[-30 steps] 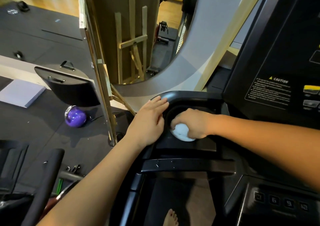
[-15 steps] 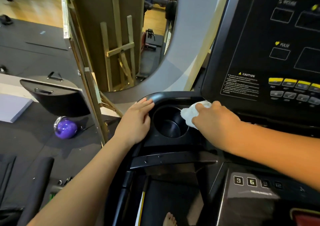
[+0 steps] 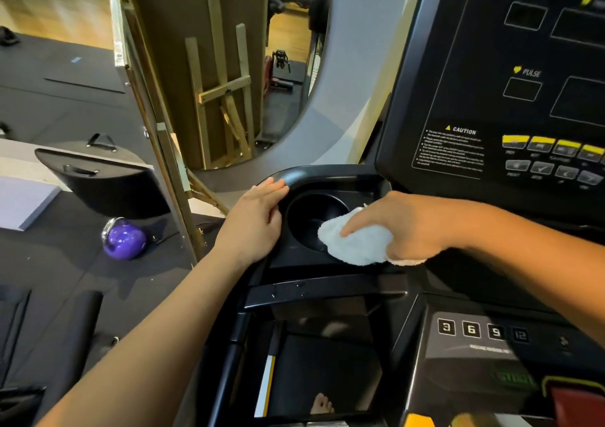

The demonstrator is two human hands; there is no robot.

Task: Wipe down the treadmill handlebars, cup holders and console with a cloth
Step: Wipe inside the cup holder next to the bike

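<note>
Right hand [image 3: 409, 227] grips the cloth [image 3: 357, 246] at the cup holder [image 3: 311, 210] rim, left hand [image 3: 255, 223] rests flat beside; console [image 3: 484, 50] above likely next

We see a white cloth [image 3: 357, 245], a black cup holder [image 3: 311, 209], a black console [image 3: 484, 66] with yellow buttons [image 3: 553, 142] and white lettering, and a glossy purple ball [image 3: 123, 238] on the dark grey floor [image 3: 65, 109].

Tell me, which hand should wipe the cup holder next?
Probably the right hand: it holds the cloth at the rim of the cup holder. The left hand rests bare on the frame.
</note>
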